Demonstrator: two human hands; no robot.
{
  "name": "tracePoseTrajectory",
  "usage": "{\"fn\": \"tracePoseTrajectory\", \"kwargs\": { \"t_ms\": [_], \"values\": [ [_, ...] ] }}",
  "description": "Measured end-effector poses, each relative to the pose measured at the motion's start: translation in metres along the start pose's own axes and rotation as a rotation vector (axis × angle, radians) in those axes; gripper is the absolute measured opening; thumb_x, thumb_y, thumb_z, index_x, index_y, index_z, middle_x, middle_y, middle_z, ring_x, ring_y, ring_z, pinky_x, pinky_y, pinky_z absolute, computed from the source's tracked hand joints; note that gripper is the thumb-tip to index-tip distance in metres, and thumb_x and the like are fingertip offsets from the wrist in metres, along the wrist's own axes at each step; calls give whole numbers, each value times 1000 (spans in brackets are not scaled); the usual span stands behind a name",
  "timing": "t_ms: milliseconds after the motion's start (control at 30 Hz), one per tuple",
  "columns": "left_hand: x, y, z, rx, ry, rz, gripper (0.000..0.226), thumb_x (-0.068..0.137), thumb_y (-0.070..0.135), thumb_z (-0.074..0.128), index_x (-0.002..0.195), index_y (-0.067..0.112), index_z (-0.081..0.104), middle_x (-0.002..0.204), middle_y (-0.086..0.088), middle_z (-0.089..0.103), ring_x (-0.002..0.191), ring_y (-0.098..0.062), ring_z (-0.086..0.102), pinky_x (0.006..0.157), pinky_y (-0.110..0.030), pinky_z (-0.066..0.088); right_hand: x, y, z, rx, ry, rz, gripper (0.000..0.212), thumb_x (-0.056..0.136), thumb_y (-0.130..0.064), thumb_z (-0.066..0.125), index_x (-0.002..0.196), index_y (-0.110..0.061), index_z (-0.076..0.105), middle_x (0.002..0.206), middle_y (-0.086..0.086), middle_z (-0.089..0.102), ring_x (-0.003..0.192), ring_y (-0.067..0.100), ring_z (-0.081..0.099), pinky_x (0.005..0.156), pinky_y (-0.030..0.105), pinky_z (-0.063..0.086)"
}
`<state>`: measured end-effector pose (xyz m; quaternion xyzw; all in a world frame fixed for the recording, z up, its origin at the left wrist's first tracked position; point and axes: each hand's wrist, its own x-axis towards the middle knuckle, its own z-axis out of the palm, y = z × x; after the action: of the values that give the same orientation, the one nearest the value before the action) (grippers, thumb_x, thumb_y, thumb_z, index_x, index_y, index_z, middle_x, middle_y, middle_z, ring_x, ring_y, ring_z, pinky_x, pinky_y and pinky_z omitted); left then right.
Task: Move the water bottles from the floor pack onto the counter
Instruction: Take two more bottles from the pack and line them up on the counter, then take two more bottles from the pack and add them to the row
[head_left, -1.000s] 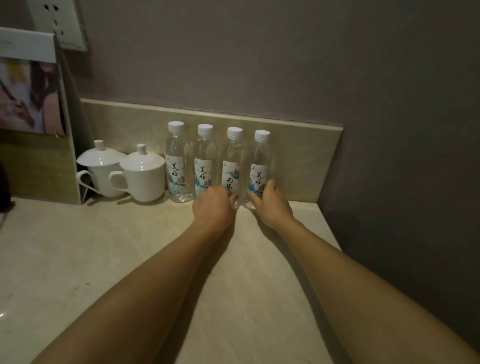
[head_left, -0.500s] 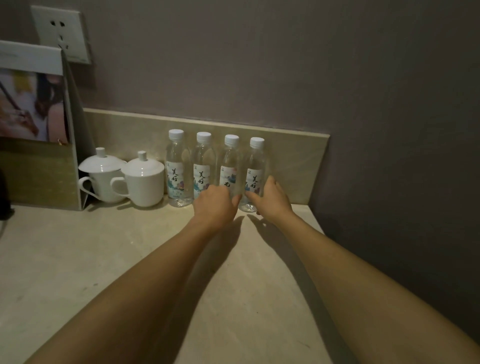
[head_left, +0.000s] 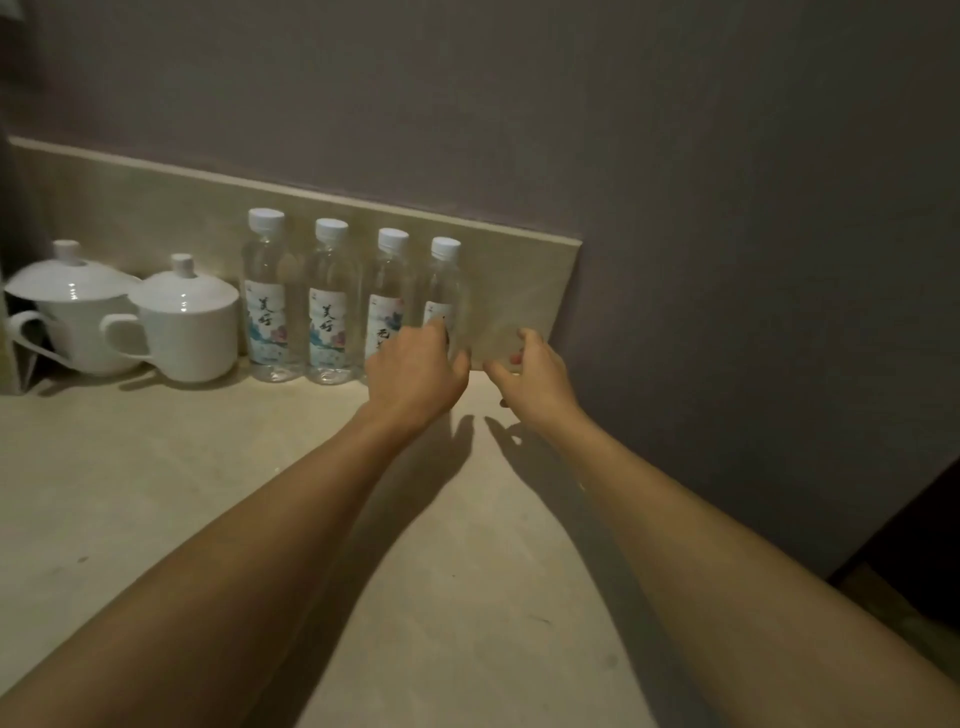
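Fingers, left hand (head_left: 415, 376): curling loosely in front of the third and fourth bottles; contact impossible to tell, palm side hidden.
Fingers, right hand (head_left: 535, 376): curling loosely, gripping nothing, hovering just right of the fourth bottle (head_left: 442, 291).
Bottles: four standing upright in a row on the counter (head_left: 156, 493), against the backsplash (head_left: 156, 208).
Cups: two lidded white cups (head_left: 187, 322) sitting left of the row.

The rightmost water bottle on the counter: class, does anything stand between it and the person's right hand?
Nothing visible does. The right hand hangs just right of the rightmost bottle, with only bare counter between them; the left hand is in front of the bottle, not between.
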<state>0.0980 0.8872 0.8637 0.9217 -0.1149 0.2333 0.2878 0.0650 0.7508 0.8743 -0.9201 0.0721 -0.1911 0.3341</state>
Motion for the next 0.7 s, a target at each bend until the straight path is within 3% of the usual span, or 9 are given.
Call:
{"fn": "tracePoseTrajectory", "kwargs": {
  "t_ms": [133, 233, 367, 500, 700],
  "values": [
    [-2, 42, -3, -27, -1, 50, 38, 90, 49, 50, 109, 18, 62, 96, -7, 70, 90, -31, 66, 80, -44, 55, -6, 14, -36, 39, 52, -3, 60, 88, -36, 60, 140, -14, 37, 128, 9, 52, 102, 32, 64, 85, 50, 54],
    [-8, 80, -3, -39, -10, 95, 42, 89, 51, 49, 113, 19, 62, 96, -7, 71, 92, -30, 66, 80, -44, 55, -12, 33, -68, 15, 121, -18, 55, 91, -33, 59, 138, -12, 40, 123, 7, 56, 105, 26, 60, 84, 36, 48],
    [-22, 136, 2, -68, -29, 139, 41, 89, 51, 51, 114, 20, 60, 104, -9, 70, 100, -35, 64, 83, -41, 52, -22, 63, -118, -4, 236, -20, 54, 90, -31, 60, 138, -12, 43, 116, 8, 61, 108, 26, 59, 88, 31, 46],
    [-44, 203, 16, -88, -13, 166, 40, 89, 51, 52, 115, 21, 59, 106, -9, 70, 102, -36, 64, 81, -40, 49, -39, 105, -173, 28, 311, -34, 51, 87, -34, 61, 132, -16, 48, 103, 1, 63, 92, 31, 67, 84, 48, 55],
    [-88, 310, 51, -148, -52, 218, 42, 89, 52, 50, 117, 22, 57, 108, -7, 70, 102, -35, 65, 83, -42, 50, -67, 184, -260, 15, 406, -7, 43, 88, -33, 60, 126, -17, 51, 91, -7, 61, 84, 29, 69, 83, 45, 55]
  ]
}}
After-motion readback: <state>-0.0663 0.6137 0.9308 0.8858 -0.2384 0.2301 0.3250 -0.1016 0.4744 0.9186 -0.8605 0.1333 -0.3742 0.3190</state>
